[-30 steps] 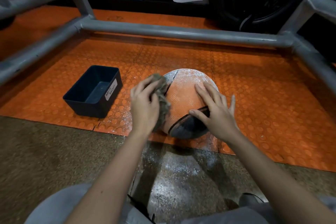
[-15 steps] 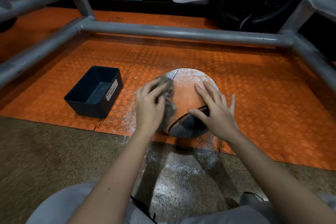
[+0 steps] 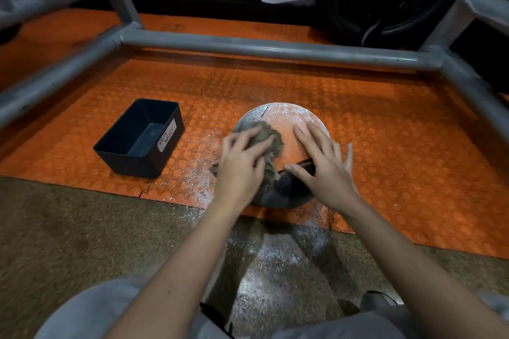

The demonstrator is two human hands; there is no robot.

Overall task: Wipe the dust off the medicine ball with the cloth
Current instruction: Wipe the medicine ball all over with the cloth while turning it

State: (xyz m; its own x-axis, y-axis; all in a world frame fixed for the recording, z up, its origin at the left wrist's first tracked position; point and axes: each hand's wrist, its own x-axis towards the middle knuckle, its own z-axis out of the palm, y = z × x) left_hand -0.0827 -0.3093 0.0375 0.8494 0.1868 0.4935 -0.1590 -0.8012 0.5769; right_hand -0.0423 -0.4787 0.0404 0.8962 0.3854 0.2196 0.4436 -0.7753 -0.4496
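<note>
Dim, warm overhead light; soft shadows beneath the grey pipe frame (image 3: pixel 275 49), a pale glare patch on the speckled floor (image 3: pixel 264 270), slight motion blur on the left hand (image 3: pixel 241 165), wide-angle bowing at the edges.

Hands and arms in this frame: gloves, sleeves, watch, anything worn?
Nothing worn. The left hand and right hand are bare: no gloves, rings, watch or bands visible. The forearms are bare down to the frame's bottom edge, with no sleeve in view. The only clothing seen is light grey fabric over the knees.
</note>
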